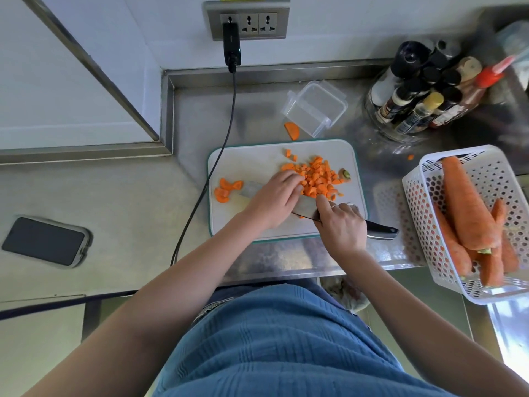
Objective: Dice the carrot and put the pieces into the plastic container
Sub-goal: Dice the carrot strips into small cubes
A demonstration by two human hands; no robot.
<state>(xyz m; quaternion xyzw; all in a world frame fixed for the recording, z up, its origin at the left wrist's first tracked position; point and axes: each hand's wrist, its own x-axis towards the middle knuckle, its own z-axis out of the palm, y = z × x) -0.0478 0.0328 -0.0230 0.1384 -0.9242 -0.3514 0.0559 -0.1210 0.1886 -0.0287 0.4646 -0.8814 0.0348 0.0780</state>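
Steel tabletop (200, 116) runs across the view, with a dark phone (45, 241) lying flat at the far left and a black cable (226, 121) dropping from a wall charger (231, 43) past the white cutting board (257, 164). On the board's left end lie a few carrot slices (226, 190). The left hand (273, 200) reaches in palm down over the knife blade (305, 209), its fingers bent against the near edge of the diced carrot pile (317, 177); its grip holds nothing that can be seen, and its fingertips are partly lost among the pieces. The right hand (340, 224) has its grip closed round the knife where blade meets handle, index finger stretched along the blade; the black handle end (382, 231) sticks out past it. Behind the board the clear plastic container (315, 108) stands beside one loose carrot piece (292, 130). Bottles (423, 90) cluster further right, blurred. A white basket (486, 173) of whole carrots (469, 202) is cut off by the right edge.
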